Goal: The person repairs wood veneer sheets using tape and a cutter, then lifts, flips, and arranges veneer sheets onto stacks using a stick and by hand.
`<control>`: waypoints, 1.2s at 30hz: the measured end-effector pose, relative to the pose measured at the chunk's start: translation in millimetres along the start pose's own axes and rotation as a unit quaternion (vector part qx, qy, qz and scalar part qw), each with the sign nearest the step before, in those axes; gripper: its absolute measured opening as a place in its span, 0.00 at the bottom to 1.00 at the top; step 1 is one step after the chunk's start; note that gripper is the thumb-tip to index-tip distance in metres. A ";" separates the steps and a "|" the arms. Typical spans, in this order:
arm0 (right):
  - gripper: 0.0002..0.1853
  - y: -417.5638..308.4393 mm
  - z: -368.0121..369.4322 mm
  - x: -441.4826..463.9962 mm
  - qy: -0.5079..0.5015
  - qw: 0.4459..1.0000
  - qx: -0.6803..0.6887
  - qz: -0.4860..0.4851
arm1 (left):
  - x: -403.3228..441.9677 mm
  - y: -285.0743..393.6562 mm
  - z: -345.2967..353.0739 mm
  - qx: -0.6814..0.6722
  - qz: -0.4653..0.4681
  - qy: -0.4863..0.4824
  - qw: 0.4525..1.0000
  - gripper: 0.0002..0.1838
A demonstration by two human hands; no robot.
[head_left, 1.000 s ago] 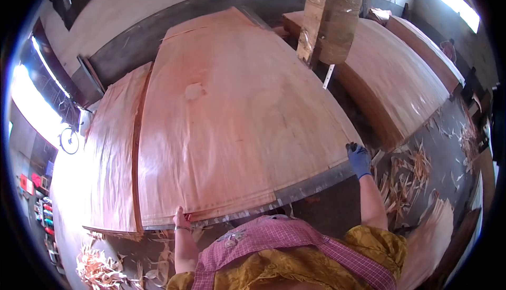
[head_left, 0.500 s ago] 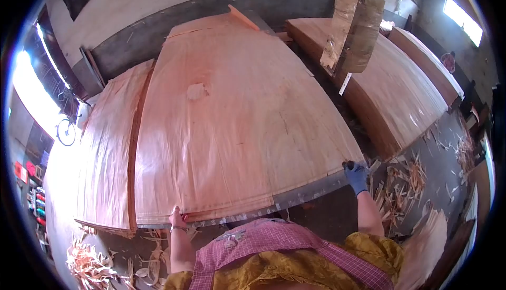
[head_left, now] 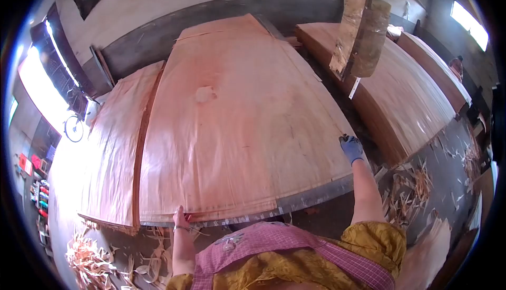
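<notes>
A large, thin wood veneer sheet (head_left: 247, 116), pinkish on the left and paler on the right, lies on top of the middle stack in front of me. My left hand (head_left: 182, 218), bare with a band at the wrist, grips the sheet's front edge, thumb on top and fingers partly hidden below. At the sheet's right edge, my right hand (head_left: 351, 148), in a blue glove with dark fingertips, has its fingers closed on the edge. A grey board edge (head_left: 316, 191) shows beneath the sheet at the front right. A patch (head_left: 206, 94) marks the veneer's surface.
A lower veneer stack (head_left: 113, 153) stands close on the left, and a thick stack (head_left: 390, 89) on the right across a narrow gap. A wrapped post (head_left: 363, 37) rises there. Wood scraps (head_left: 89, 258) litter the floor. A bicycle (head_left: 74, 128) stands by the bright doorway.
My right hand has moved forward along the sheet's right edge from the front corner. The raised flap at the far end now lies flat. My left hand stays at the front edge.
</notes>
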State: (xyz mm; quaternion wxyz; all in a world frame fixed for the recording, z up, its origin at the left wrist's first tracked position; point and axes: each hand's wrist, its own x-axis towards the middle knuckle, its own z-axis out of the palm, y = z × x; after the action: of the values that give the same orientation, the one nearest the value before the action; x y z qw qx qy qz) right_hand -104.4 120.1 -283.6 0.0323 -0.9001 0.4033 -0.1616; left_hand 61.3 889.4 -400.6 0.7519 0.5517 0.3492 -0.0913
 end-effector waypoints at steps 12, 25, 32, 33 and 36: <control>0.24 30.3 15.7 -62.4 -0.087 0.993 0.079 0.026 | -10.6 -0.5 8.0 -0.012 -0.001 -0.017 1.000 0.21; 0.29 -24.1 28.4 41.9 -0.065 0.994 0.075 0.041 | -25.4 -4.9 20.5 -0.018 0.016 -0.001 1.000 0.29; 0.27 -9.9 50.6 39.7 -0.021 0.995 0.089 0.038 | -45.1 -3.5 30.3 -0.004 0.036 0.038 0.999 0.30; 0.27 -1.7 49.9 38.2 -0.017 0.996 0.080 0.038 | -46.8 -4.5 30.2 -0.004 0.044 0.041 0.998 0.30; 0.28 12.5 39.1 36.3 -0.040 0.996 0.053 0.055 | -15.4 -17.3 22.8 0.096 0.068 0.167 0.979 0.30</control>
State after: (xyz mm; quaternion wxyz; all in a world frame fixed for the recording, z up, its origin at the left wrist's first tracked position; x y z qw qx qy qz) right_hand -78.4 82.1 -313.4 0.1053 -0.8795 0.4410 -0.1446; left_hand 50.6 858.8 -400.8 0.6308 0.6515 0.4211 0.0202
